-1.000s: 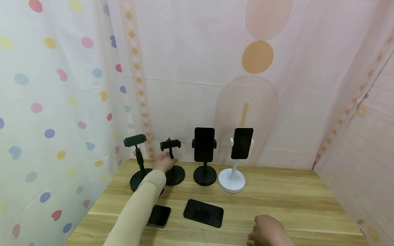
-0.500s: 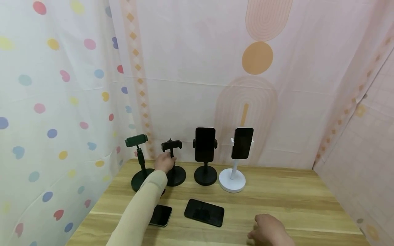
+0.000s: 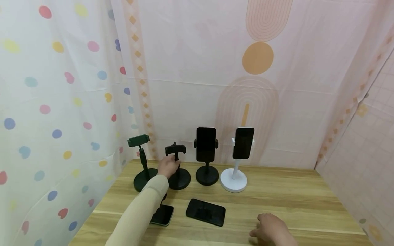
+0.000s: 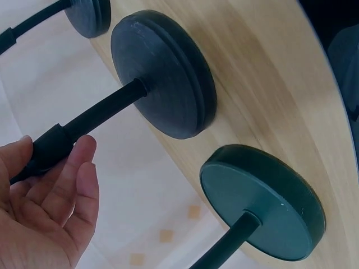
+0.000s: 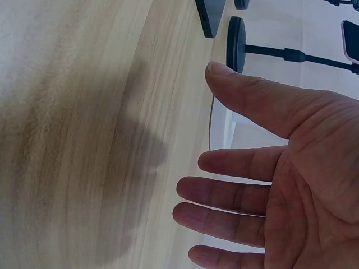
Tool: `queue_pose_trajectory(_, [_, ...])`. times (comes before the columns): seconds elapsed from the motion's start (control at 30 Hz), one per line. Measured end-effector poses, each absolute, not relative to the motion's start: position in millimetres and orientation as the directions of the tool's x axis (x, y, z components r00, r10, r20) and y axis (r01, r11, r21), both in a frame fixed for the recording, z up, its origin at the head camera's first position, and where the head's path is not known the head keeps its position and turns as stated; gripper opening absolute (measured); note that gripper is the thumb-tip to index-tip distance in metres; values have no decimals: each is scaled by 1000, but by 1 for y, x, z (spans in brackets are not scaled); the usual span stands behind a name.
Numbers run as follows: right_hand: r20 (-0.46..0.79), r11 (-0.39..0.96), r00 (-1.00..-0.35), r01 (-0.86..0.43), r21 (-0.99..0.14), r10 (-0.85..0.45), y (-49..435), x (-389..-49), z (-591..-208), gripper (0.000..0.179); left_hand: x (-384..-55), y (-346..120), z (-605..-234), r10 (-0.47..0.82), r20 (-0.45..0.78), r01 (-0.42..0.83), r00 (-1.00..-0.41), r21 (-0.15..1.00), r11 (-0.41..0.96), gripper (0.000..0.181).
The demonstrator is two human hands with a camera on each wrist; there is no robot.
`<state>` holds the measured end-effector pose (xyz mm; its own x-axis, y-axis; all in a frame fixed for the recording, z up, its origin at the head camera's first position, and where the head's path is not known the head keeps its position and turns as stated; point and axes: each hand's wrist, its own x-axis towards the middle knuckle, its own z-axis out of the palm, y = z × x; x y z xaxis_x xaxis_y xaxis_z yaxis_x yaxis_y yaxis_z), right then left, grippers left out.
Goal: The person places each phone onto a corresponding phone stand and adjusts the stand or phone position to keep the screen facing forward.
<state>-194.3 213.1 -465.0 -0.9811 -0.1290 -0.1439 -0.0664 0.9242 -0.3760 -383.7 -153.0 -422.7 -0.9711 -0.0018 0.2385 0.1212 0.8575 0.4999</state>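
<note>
My left hand (image 3: 168, 166) grips the stem of a black phone stand (image 3: 181, 180), thumb and fingers around it in the left wrist view. The stand's holder on top has no phone in it, and its round base (image 4: 162, 73) is near the table's back edge. Just left of it stands a dark green phone stand (image 3: 141, 180), its holder also without a phone. My right hand (image 3: 271, 228) hovers low over the front right of the table, holding nothing; its fingers are spread and relaxed in the right wrist view.
To the right, another black stand (image 3: 207, 177) and a white stand (image 3: 233, 184) each carry an upright phone. A black phone (image 3: 205, 212) lies flat in front. A second phone (image 3: 163, 215) lies partly under my left sleeve. Patterned curtains (image 3: 184, 51) surround the wooden table (image 3: 292, 194).
The black stand in my left hand has come slightly nearer and its holder sits a little lower. The view has shifted slightly. My right hand stays nearly in place.
</note>
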Motion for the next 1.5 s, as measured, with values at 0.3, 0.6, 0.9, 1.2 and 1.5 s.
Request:
queue_pose_trajectory(0.3, [-155,926,-980,-55,-374,-121,213,-194,-463,56,-366,-146,-422,54,280,198,-958,516,833,28])
queue_pose_trajectory(0.6, [-169,921,-978,-46,-387,-120,211,-192,-458,55,-354,-136,-423,121,332,292,-936,532,795,16])
queue_pose_trajectory(0.9, [-168,920,-978,-49,-388,-123,209,-191,-458,54,-337,-122,-420,191,376,376,-907,513,772,18])
queue_pose_trajectory(1.2, [-164,915,-979,-47,-401,-122,209,-191,-460,54,-328,-110,-419,272,434,468,-859,451,760,23])
queue_pose_trajectory(1.5, [-146,909,-982,-50,-414,-120,209,-190,-462,53,-320,-88,-417,317,435,503,-843,425,753,28])
